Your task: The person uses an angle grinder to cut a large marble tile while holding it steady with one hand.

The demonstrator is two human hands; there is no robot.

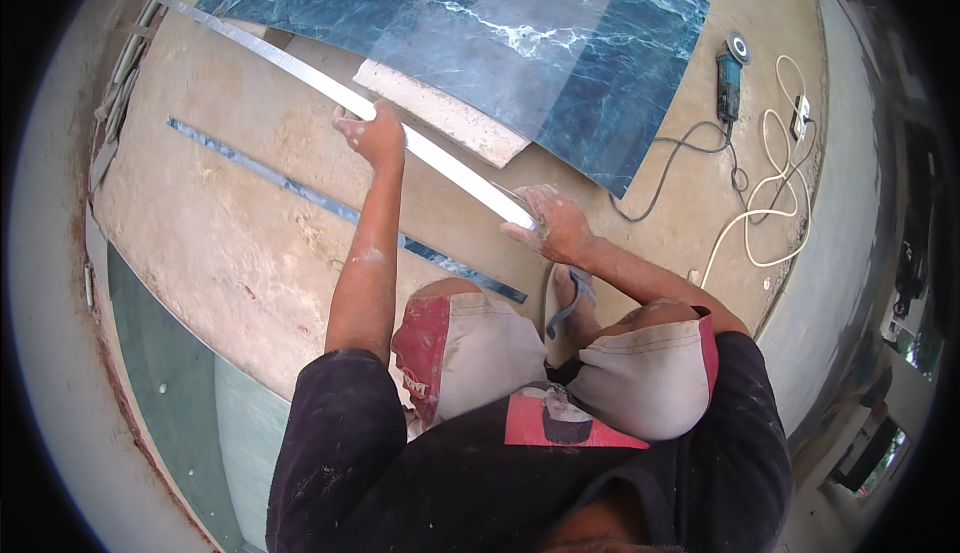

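Observation:
My left hand (374, 135), dusty at the fingers, is closed around the middle of a long, pale metal straightedge (450, 167). My right hand (553, 223) grips the same bar by its near right end. A thin edge or line shows by the right fingertips, too small to make out. The bar slants from the far left down to the right, in front of a large glossy blue marble-look slab (490, 38). On the floor nearer to me lies a narrow blue strip of matching material (290, 185), partly covered by my left forearm.
A whitish block (440, 113) sits along the slab's near edge. To the right lies an angle grinder (729, 88) with a dark cord. A cream extension cable (748, 215) loops beside it, with a socket (800, 118). Pipes or cables (128, 73) run along the left wall.

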